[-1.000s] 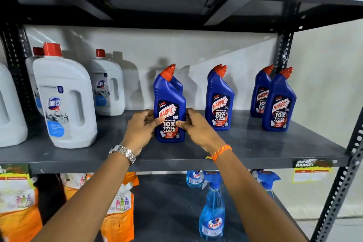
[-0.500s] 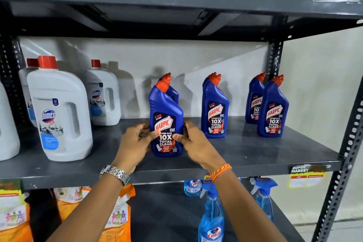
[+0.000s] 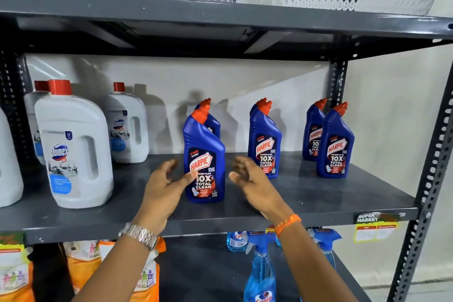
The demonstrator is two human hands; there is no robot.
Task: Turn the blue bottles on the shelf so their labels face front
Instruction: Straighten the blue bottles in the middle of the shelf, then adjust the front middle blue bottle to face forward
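On the grey shelf (image 3: 318, 193) I see big white jugs (image 3: 73, 144) at the left and more blue bottles (image 3: 266, 144) at the right, nothing blocking. The front blue bottle (image 3: 204, 159) stands upright between my hands, label facing me. My left hand (image 3: 163, 189) is open, thumb just at the label; my right hand (image 3: 252, 179) is open, apart from it.

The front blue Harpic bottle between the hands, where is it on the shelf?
The front blue Harpic bottle stands mid-shelf near the front edge, between the left hand and right hand, right of the white Domex jug.
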